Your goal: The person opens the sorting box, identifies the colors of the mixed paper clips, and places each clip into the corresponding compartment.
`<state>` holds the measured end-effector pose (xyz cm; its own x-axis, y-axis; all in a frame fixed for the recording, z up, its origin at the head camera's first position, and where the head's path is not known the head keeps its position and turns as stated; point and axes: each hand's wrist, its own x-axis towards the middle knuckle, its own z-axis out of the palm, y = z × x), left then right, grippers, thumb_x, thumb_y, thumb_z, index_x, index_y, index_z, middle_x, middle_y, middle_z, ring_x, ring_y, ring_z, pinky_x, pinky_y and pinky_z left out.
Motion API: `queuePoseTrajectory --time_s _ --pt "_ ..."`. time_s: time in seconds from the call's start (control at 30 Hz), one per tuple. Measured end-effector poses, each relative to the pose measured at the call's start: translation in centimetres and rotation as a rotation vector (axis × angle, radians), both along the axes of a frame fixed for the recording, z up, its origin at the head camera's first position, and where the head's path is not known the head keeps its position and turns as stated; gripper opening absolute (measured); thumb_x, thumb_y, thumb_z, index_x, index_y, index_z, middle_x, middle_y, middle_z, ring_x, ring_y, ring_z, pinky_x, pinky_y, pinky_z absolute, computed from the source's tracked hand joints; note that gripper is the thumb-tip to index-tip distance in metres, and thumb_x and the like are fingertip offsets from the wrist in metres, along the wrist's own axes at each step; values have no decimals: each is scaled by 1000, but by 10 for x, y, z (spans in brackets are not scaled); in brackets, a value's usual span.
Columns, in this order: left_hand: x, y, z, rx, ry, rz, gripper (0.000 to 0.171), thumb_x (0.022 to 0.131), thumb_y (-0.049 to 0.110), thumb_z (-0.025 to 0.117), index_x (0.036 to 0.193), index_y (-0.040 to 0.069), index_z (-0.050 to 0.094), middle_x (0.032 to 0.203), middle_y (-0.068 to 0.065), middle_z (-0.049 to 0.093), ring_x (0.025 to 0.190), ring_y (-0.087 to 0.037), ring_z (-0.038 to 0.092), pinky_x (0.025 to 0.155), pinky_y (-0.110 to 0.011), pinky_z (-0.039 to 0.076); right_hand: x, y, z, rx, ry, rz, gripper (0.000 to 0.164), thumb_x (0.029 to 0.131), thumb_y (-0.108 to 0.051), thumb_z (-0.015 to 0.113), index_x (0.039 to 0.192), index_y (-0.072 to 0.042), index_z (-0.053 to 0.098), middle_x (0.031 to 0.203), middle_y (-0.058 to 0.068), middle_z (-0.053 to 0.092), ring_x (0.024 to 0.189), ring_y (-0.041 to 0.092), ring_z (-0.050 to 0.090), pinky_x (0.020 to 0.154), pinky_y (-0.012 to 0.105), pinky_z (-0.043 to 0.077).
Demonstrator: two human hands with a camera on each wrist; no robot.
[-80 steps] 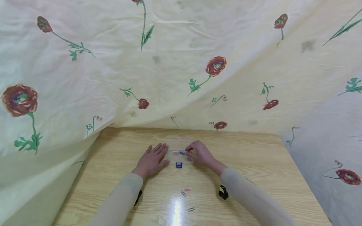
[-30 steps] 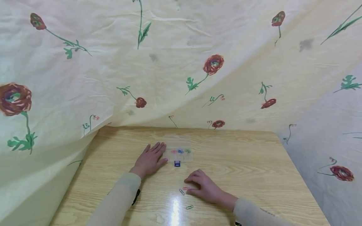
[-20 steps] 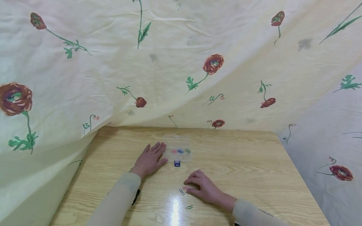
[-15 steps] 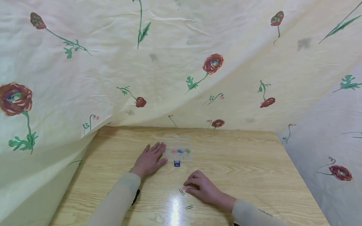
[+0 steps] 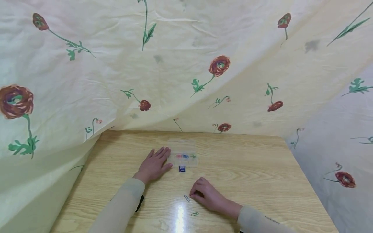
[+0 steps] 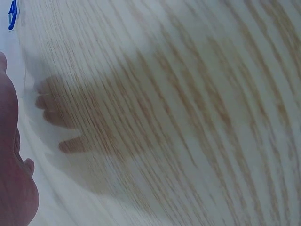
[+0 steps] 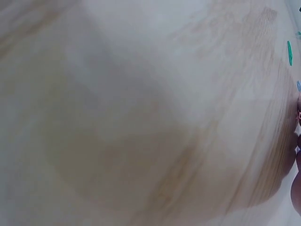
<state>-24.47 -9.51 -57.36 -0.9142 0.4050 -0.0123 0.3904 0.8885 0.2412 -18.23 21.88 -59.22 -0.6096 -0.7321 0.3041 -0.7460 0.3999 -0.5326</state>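
Observation:
My right hand [image 5: 209,195] is low over the table with thumb and fingertips pinched together on a red paper clip [image 7: 299,114]; only a sliver of the clip shows at the edge of the right wrist view. A blue paper clip [image 5: 186,198] lies just left of those fingertips, and a green paper clip [image 5: 195,214] lies nearer the front. My left hand [image 5: 152,165] rests flat with fingers spread, its fingertips at the left side of a clear plastic box [image 5: 193,163]. Red, blue and green clips sit in separate compartments of the box.
The box's clear lid [image 5: 182,146] is swung back toward the wall. A blue latch [image 5: 182,169] sticks out at the box's front. Behind the wooden table [image 5: 247,161] hangs a flowered cloth [image 5: 180,81], also along both sides.
My right hand has come from the box's right side to the loose clips. Its fingers have closed on the red clip, which no longer shows on the table. The left hand stays put.

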Motion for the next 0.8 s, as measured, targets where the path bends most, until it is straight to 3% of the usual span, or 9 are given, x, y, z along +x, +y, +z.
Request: queuePoseTrajectory --time_s 0.23,0.47,0.67,0.8 --pt "1 1 2 -3 -13 7 75 112 59 41 171 15 26 177 -2 24 165 -24 18 134 -53 9 0 -1 -1 23 52 20 5 101 -16 77 98 -18 73 99 -12 65 97 5 55 85 24 52" --pt "1 1 2 -6 -10 8 75 112 57 43 171 15 26 177 -2 24 165 -24 18 134 -53 10 -5 2 -1 -14 32 -11 3 102 -18 74 101 -17 73 100 -13 66 97 4 56 84 24 54" --pt "2 1 3 -16 -2 10 75 112 59 42 171 15 27 177 -2 25 165 -23 19 134 -52 10 -19 -4 12 -20 -13 -76 3 101 -18 74 102 -17 71 100 -10 67 99 7 57 88 27 56" --pt "3 2 5 -33 -8 14 76 112 60 40 172 16 25 177 0 23 165 -22 17 135 -51 8 -36 -11 24 -35 -32 -124 6 100 -13 76 101 -17 71 101 -8 69 101 9 59 91 31 57"
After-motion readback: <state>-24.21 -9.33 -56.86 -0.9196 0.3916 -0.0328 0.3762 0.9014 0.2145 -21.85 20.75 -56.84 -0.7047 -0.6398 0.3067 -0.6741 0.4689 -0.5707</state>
